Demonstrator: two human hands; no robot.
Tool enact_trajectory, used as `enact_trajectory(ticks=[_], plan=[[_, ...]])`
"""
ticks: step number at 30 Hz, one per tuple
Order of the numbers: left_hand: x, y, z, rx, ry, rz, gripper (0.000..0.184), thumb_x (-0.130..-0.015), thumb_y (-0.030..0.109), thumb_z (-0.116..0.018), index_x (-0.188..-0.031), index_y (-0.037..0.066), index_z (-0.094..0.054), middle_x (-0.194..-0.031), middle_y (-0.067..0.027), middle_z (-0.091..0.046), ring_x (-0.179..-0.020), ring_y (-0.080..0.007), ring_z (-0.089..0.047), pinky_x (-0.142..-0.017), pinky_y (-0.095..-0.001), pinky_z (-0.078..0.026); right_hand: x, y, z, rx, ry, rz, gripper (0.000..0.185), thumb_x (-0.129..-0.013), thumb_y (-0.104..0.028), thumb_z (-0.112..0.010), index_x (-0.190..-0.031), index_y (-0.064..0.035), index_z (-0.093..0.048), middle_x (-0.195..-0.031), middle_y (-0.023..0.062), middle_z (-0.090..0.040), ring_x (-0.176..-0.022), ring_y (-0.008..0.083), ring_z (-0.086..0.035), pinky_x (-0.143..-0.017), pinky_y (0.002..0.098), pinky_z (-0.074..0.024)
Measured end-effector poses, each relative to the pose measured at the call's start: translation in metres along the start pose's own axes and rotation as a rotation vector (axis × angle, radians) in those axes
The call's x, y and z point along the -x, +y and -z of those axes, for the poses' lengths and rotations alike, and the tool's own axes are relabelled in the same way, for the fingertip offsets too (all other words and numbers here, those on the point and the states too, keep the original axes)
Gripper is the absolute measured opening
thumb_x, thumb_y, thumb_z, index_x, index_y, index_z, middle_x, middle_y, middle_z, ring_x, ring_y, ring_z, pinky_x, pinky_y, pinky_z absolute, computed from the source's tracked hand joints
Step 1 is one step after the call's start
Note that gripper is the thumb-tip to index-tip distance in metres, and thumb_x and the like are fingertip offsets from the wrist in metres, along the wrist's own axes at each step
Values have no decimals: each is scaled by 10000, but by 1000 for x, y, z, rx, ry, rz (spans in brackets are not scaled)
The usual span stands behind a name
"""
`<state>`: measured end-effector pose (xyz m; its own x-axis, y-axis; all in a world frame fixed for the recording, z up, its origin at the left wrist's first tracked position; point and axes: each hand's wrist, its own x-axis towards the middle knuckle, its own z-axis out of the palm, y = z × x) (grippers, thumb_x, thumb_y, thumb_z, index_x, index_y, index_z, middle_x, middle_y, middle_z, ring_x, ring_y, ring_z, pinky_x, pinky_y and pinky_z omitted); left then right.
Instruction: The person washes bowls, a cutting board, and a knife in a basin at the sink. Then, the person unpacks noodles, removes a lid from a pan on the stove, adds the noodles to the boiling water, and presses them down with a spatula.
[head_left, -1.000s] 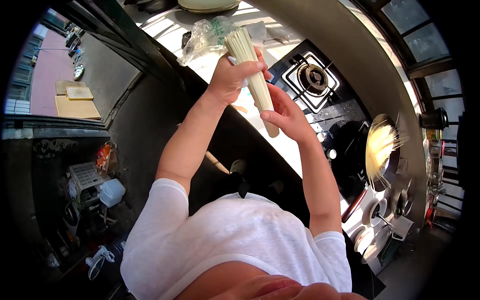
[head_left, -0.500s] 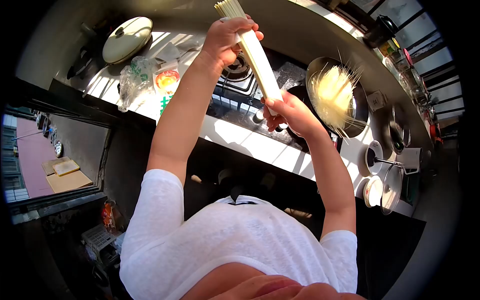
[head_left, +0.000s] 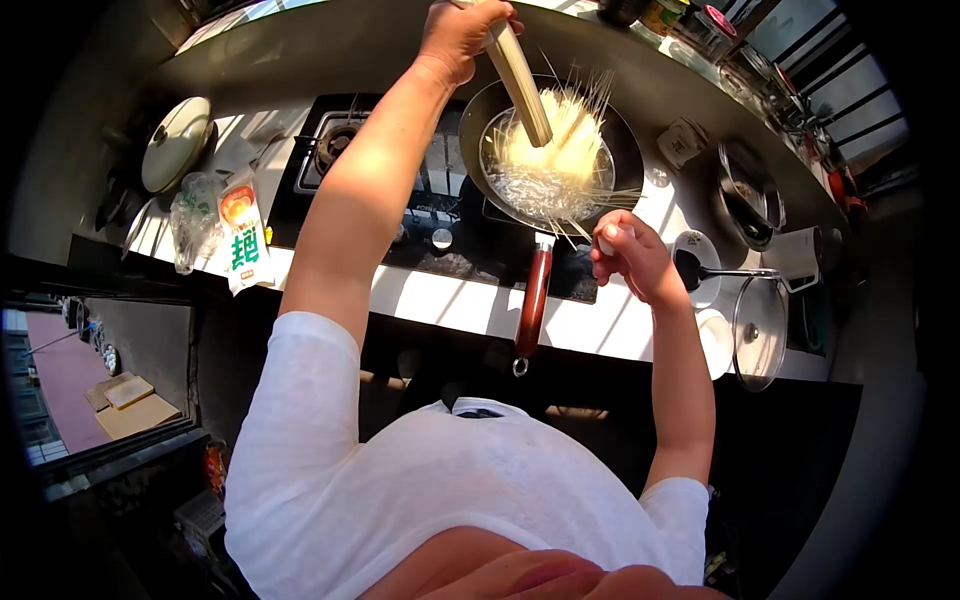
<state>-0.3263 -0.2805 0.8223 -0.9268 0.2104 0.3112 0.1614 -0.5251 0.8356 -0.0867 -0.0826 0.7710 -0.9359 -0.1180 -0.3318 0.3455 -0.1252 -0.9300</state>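
My left hand (head_left: 462,42) is closed around a bundle of dried noodles (head_left: 518,85), which slants down over the pan with its lower end above the noodles inside. The wok-like pan (head_left: 622,150) sits on the stove, its red-brown handle (head_left: 536,300) toward me. Loose dried noodles (head_left: 570,140) fan out in it, several sticking past the rim, above bubbling liquid (head_left: 545,195). Beside the pan's lower right rim, my right hand (head_left: 638,258) is off the bundle with its fingers curled together. A small pale bit shows at its fingertips, too small to name.
A printed noodle packet (head_left: 243,235), a clear plastic bag (head_left: 195,220) and a lidded pan (head_left: 176,145) are at the left. To the right are a bowl with a black ladle (head_left: 715,272), a glass lid (head_left: 760,335) and a white pitcher (head_left: 797,258). Another burner (head_left: 335,147) is left of the pan.
My right hand has let go of the bundle's lower end and moved to the pan's right side. My left hand has brought the bundle over the pan. The view has shifted right.
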Motion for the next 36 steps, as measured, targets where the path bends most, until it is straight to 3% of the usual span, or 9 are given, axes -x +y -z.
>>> enact_trajectory(ticks=[6, 9, 14, 17, 22, 27, 30, 32, 36], plan=[[-3, -27, -39, -81, -63, -103, 242, -679, 57, -633, -886, 15, -514, -711, -66, -558, -606, -184, -583, -583, -312, -497, 26, 9, 44, -11, 4, -24, 186, -859, -195, -478, -878, -10, -484, -756, 103, -537, -600, 180, -547, -519, 279, -471], [-6, -31, -52, -110, -153, -130, 307, -697, 55, -630, -967, 9, -489, -713, -70, -560, -597, -169, -578, -566, -287, -495, 24, 8, 56, -32, 26, 112, 196, -853, -144, -439, -924, 30, -496, -886, 149, -572, -823, 224, -586, -668, 313, -492], [-4, -35, -60, -265, -166, -149, 345, -704, 37, -615, -1018, -4, -479, -754, -82, -559, -614, -161, -573, -561, -276, -487, 14, 0, 67, -34, 28, 183, 240, -847, -128, -445, -1009, 38, -505, -859, 111, -560, -798, 183, -572, -689, 289, -476], [5, -24, -69, -245, -124, -204, 309, -707, 37, -605, -990, 1, -486, -723, -66, -552, -614, -158, -570, -563, -272, -482, -5, -15, 65, 227, 133, 146, 278, -824, -186, -558, -1019, 12, -555, -805, 22, -505, -743, 101, -510, -645, 233, -439], [16, -23, -80, -96, -120, -117, 185, -722, 49, -596, -877, 24, -498, -703, -49, -534, -600, -149, -560, -557, -272, -472, -83, -38, 35, 880, 253, 714, 671, -629, -436, -717, -1083, 21, -529, -964, 188, -574, -843, 264, -575, -721, 350, -463], [23, -21, -81, -224, -159, -136, 226, -700, 141, -643, -833, 0, -527, -747, -83, -591, -622, -202, -615, -575, -281, -505, -113, -72, 0, 1105, 218, 594, 446, -598, -421, -690, -799, -36, -591, -799, 155, -598, -818, 311, -553, -726, 398, -448], [26, -9, -80, -147, -170, -114, 305, -681, 191, -691, -866, 5, -536, -761, -64, -585, -667, -164, -597, -639, -273, -488, -127, -65, 2, 1025, 221, 566, 365, -612, -345, -662, -804, -41, -595, -806, 163, -595, -826, 314, -553, -731, 406, -446], [29, 4, -82, -89, -216, -123, 128, -748, 52, -592, -845, 29, -512, -712, -53, -551, -659, -148, -571, -598, -273, -470, -133, -60, 5, 1046, 229, 602, 305, -610, -274, -626, -799, -37, -593, -807, 174, -590, -813, 326, -552, -723, 407, -447], [16, 9, -79, -208, -370, -213, 85, -752, 83, -589, -787, 24, -540, -698, -47, -548, -653, -138, -558, -604, -264, -459, -139, -53, 12, 1043, 259, 631, 280, -606, -239, -606, -783, -22, -585, -776, 184, -583, -756, 346, -558, -690, 405, -453]])
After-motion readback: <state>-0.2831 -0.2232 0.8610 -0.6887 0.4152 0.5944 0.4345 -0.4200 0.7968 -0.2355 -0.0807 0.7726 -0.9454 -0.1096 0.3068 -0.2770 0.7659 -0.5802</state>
